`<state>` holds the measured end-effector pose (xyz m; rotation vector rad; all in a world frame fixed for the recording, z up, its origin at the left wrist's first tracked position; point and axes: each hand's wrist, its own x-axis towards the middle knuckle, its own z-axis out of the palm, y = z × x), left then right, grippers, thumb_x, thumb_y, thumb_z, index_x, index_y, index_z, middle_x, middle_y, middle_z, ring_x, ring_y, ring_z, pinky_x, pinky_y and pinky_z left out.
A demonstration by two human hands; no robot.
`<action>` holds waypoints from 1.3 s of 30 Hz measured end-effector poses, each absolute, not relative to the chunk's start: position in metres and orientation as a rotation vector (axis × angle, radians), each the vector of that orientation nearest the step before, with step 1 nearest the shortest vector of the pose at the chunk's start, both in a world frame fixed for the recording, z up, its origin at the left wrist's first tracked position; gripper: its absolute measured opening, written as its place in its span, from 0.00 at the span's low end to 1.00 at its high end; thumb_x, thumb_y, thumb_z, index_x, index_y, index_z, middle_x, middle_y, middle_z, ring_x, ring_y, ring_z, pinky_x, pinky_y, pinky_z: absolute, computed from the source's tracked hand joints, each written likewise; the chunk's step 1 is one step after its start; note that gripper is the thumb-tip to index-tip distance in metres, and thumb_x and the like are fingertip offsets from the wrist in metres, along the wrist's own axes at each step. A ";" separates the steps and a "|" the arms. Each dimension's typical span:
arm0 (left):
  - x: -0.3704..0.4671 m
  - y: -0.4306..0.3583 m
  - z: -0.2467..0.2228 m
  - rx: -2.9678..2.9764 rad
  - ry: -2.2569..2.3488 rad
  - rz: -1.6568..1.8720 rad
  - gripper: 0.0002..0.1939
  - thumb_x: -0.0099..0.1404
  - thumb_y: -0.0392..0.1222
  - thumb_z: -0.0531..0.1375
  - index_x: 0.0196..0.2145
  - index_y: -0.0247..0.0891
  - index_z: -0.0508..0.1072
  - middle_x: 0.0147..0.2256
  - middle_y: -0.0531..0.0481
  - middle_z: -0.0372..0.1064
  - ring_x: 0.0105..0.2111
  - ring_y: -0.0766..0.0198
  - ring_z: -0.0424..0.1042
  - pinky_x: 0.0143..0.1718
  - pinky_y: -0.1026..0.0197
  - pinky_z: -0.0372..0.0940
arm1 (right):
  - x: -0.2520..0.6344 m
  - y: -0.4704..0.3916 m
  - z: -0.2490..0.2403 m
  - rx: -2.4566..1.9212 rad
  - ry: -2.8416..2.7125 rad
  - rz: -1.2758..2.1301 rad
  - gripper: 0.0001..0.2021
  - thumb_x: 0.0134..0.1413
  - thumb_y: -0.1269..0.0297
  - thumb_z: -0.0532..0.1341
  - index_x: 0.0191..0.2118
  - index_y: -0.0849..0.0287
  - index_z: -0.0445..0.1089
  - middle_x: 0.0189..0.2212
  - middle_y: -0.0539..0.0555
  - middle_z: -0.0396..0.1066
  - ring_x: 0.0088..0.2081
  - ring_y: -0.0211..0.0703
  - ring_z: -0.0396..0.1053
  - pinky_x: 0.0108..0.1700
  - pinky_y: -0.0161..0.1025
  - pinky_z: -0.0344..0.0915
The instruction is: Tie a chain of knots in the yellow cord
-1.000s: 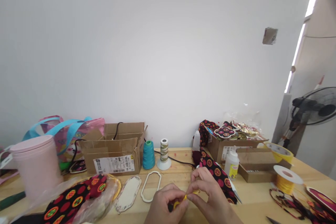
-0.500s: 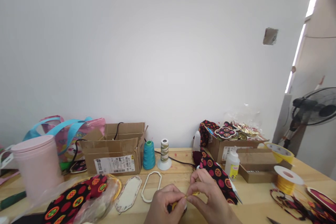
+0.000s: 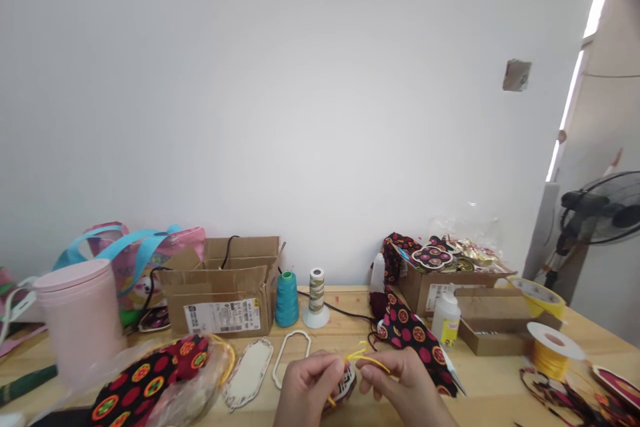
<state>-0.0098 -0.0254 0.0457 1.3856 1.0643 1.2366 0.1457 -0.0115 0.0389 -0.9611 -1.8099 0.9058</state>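
Low in the middle of the view my left hand [image 3: 314, 381] is closed, thumb against finger, on a yellow cord [image 3: 356, 355]. Beneath its fingertips shows a small dark piece with a white pattern [image 3: 346, 383], partly hidden by the hand. Close by on the right, my right hand [image 3: 400, 383] pinches another stretch of the same cord, whose end sticks out past the thumb. Behind my left hand lies a white oblong frame [image 3: 278, 363], and left of that a pale plaque with a patterned border [image 3: 250, 373].
Teal thread [image 3: 287, 300] and a patterned thread cone [image 3: 317, 293] stand near the wall. An open cardboard box [image 3: 220, 300] is left, a full box [image 3: 425, 280] right. A glue bottle [image 3: 446, 320], yellow cord spool [image 3: 553, 350] and patterned cloth [image 3: 407, 333] lie rightward.
My hands have drawn slightly apart, and my right hand has turned. More of the yellow cord and of the patterned piece shows. The whole view has shifted a little.
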 end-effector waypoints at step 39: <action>0.001 -0.036 0.055 2.096 1.048 1.029 0.15 0.54 0.36 0.51 0.14 0.34 0.68 0.19 0.52 0.58 0.21 0.69 0.59 0.21 0.68 0.52 | 0.158 -0.016 0.063 -0.898 -1.988 0.439 0.07 0.47 0.64 0.58 0.23 0.57 0.71 0.21 0.50 0.66 0.28 0.38 0.63 0.30 0.34 0.58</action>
